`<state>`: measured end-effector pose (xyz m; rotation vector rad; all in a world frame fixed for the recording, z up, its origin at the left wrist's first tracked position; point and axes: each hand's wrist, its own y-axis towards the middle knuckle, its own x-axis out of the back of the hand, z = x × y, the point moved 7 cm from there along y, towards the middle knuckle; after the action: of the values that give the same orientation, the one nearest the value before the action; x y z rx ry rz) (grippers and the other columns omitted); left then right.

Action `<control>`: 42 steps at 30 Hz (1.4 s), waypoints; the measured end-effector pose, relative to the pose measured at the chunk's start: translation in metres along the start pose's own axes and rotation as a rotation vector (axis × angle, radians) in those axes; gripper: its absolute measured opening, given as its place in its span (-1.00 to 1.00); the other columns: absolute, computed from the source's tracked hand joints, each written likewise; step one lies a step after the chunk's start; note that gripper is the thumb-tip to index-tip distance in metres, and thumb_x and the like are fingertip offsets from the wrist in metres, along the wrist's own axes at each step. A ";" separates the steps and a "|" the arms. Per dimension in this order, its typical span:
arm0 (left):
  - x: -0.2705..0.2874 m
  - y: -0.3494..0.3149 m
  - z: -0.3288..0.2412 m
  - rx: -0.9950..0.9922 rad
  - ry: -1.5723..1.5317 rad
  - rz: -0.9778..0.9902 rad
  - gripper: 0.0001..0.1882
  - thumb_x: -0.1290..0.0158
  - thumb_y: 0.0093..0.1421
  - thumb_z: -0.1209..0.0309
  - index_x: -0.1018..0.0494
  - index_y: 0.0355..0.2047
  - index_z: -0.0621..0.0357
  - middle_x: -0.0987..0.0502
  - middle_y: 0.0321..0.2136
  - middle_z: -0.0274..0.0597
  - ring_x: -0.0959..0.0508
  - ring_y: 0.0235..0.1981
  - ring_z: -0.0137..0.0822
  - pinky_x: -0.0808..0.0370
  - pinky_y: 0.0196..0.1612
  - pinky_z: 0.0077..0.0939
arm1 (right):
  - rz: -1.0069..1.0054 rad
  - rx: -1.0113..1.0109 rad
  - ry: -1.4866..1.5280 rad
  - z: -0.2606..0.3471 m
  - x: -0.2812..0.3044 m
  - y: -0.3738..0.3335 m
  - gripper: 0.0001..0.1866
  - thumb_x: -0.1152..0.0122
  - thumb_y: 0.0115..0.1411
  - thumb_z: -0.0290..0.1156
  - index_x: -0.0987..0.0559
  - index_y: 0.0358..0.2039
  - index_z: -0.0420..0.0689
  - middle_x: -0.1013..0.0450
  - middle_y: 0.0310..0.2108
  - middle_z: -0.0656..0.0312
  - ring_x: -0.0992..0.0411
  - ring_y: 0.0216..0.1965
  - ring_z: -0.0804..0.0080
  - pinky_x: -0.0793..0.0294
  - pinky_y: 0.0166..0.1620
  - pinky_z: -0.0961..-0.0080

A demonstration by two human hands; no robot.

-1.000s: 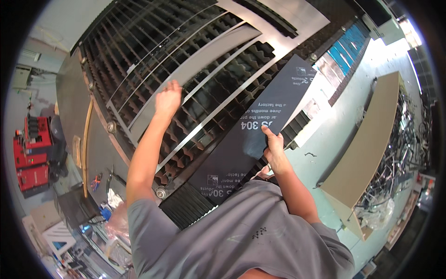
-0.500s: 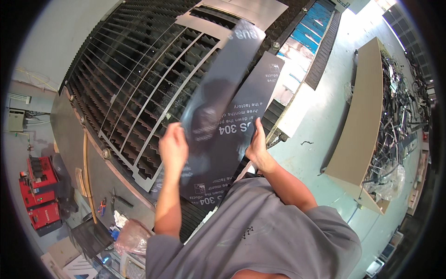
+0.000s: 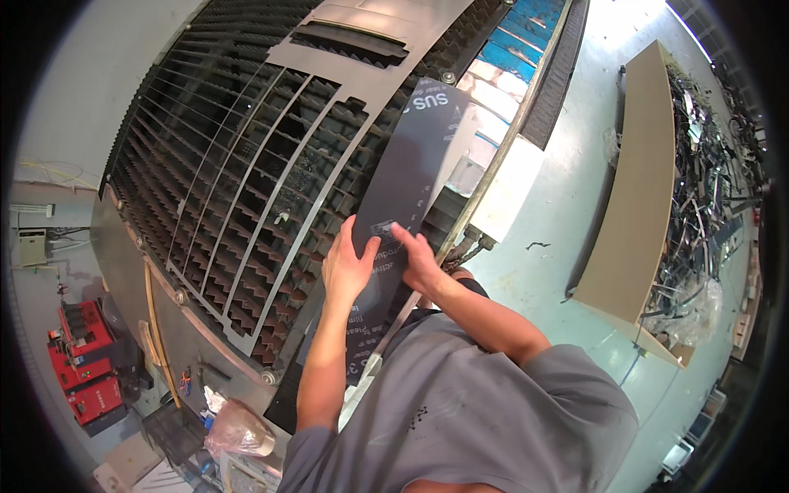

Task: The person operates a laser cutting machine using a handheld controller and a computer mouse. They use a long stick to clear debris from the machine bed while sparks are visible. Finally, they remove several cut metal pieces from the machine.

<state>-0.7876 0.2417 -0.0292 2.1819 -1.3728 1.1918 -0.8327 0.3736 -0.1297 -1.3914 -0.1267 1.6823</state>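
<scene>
A long dark metal strip (image 3: 408,164), covered in printed protective film, lies slantwise in front of me, seemingly stacked over another whose edge barely shows. My left hand (image 3: 348,261) grips its left edge, thumb on the top face and fingers along the side. From the opposite edge my right hand (image 3: 417,261) holds it, thumb side over the film and the other fingers partly hidden. Beneath and left of the strip stretches the cutting bed (image 3: 177,197) of toothed slats. A cut-out metal sheet frame (image 3: 288,259) rests on those slats.
To the right, a large tan bin (image 3: 620,197) holds tangled metal scrap (image 3: 699,172). Red equipment (image 3: 85,361) stands at the lower left. Near the bed's near corner are pliers (image 3: 186,380) and a plastic-wrapped bundle (image 3: 238,431). A bed rail (image 3: 493,185) runs along the right.
The strip that my left hand held raised has come down over the other strip, and the two now line up. Both hands have drawn closer together. My view has shifted slightly.
</scene>
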 end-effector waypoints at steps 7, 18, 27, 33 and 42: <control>-0.023 0.019 -0.027 0.167 -0.145 -0.082 -0.46 -0.38 0.08 0.05 -0.56 -0.05 0.12 -0.69 -0.31 0.06 -0.70 -0.23 0.12 -0.60 -0.14 -0.11 | 0.067 -0.051 -0.141 0.038 -0.009 -0.008 -0.60 -0.38 0.33 -0.17 -0.56 0.05 -0.12 -0.54 -0.05 0.35 -0.44 0.02 0.53 -0.43 0.06 0.40; 0.019 0.015 0.060 0.453 -0.527 -0.307 -0.69 -0.21 0.33 0.43 -0.41 -0.55 0.21 -0.36 -0.56 -0.59 -0.26 -0.48 -0.69 -0.18 -0.42 -0.67 | 0.280 0.000 -1.050 0.209 0.026 0.097 -0.71 -0.20 0.36 -0.38 -0.65 0.00 -0.25 -0.63 -0.37 0.26 -0.54 -0.42 0.57 -0.57 -0.33 0.50; 0.023 -0.079 0.084 0.540 -0.652 -0.445 -0.71 -0.28 0.30 0.39 -0.47 -0.54 0.14 -0.44 -0.54 -0.60 -0.30 -0.51 -0.69 -0.23 -0.42 -0.67 | 0.019 1.197 -1.593 0.296 -0.162 0.285 -0.44 -0.35 0.20 -0.23 -0.52 0.17 -0.21 -0.47 0.19 -0.02 -0.42 0.20 0.02 -0.46 0.22 0.22; 0.037 -0.120 0.074 0.513 -0.741 -0.620 -0.80 -0.22 0.32 0.40 -0.56 -0.44 0.21 -0.54 -0.46 -0.53 -0.38 -0.46 -0.67 -0.29 -0.34 -0.70 | -0.015 0.633 -2.061 0.306 -0.209 0.347 -0.54 -0.20 0.18 -0.47 -0.60 0.14 -0.10 -0.57 -0.01 -0.21 -0.53 0.09 -0.09 -0.51 0.19 0.17; 0.080 -0.178 0.076 0.663 -0.661 -0.910 -0.72 -0.06 0.45 0.35 -0.50 -0.42 0.20 -0.48 -0.47 -0.52 -0.34 -0.45 -0.65 -0.27 -0.35 -0.67 | 0.261 1.091 -1.306 0.356 -0.175 0.247 -0.57 -0.14 0.21 -0.61 -0.67 0.05 0.06 -0.62 -0.21 0.00 -0.58 -0.19 -0.01 -0.56 -0.09 0.30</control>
<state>-0.5835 0.2352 0.0164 3.2589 0.0790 0.5973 -1.2757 0.2724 -0.0219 0.5888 0.2350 2.0846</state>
